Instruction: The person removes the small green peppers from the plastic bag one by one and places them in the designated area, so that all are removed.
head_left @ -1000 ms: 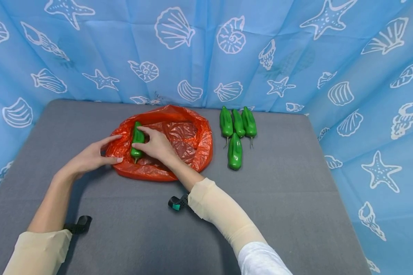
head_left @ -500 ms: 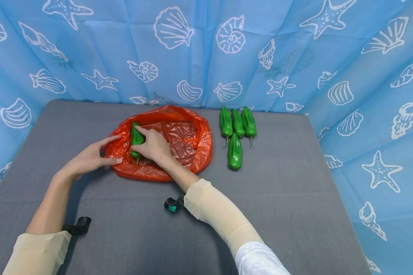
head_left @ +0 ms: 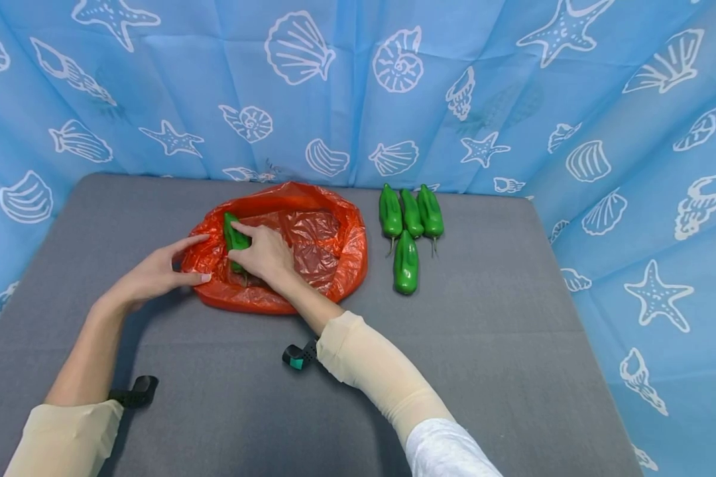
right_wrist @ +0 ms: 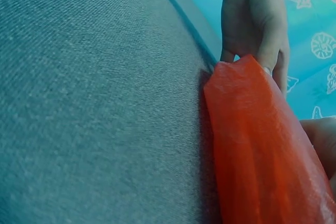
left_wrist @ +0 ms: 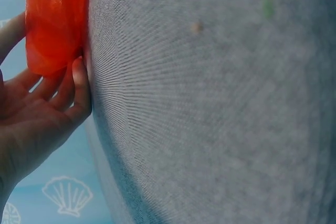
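Note:
A red plastic bag (head_left: 351,265) lies on the grey table with its mouth spread wide. My right hand (head_left: 267,253) reaches into it and pinches a green pepper (head_left: 231,228) at the bag's left inner side; the pepper's lower part is partly hidden by my fingers. My left hand (head_left: 155,273) rests against the outside of the bag's left end, thumb and fingers spread apart along it. In the left wrist view the fingers of my left hand (left_wrist: 42,106) touch the red bag (left_wrist: 58,24). From the right wrist, the bag (right_wrist: 257,145) hides the pepper.
Right of the bag, three green peppers (head_left: 412,213) lie side by side near the table's back edge, with another pepper (head_left: 406,264) in front of them. A blue curtain (head_left: 358,93) with white shells hangs behind the grey table (head_left: 483,331) and along its sides.
My right hand has moved slightly left and deeper into the bag with the green pepper, whose stem end is now more hidden. My left hand stays at the bag's left end.

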Available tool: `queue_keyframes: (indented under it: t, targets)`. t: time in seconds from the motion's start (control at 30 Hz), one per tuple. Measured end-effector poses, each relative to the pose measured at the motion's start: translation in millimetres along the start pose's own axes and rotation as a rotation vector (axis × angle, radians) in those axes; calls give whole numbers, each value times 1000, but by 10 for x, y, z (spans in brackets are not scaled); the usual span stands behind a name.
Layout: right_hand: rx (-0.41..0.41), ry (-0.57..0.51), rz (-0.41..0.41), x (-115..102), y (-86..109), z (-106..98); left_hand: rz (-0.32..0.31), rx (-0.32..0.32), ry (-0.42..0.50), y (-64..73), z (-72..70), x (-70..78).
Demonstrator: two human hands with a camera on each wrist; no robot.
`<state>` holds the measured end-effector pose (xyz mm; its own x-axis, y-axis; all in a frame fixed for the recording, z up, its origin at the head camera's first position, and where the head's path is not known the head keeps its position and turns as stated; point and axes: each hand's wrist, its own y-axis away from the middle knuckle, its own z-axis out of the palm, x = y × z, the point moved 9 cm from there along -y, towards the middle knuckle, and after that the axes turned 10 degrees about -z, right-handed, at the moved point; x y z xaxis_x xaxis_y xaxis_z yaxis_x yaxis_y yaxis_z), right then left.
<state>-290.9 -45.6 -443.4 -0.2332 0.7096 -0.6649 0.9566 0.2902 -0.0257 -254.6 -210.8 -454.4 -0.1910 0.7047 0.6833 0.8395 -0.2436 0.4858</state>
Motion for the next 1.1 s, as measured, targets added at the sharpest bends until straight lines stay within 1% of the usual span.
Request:
queue_keyframes:
  t: [0.2,0.33,0.43,0.53,0.8,1.0,1.1]
  targets:
    - [9,24,-33,-29,-2,9,10,5,-3,5,-8,7]
    - [16,68,-49,-52,-8,18,13,5,-3,1,-19,4]
    - [31,87,-48,-61,-9,22,10,4,3,2,-18,3]
    - [43,76,-35,-52,1,26,9,2,7,9,-9,2]
    - [75,-21,-18,7,22,-4,17,2,10,8,1,-3]
    - [103,-131,-33,60,43,-69,23,2,12,0,6,-25]
    - [119,-204,-33,103,48,-106,23,3,9,1,1,-18]
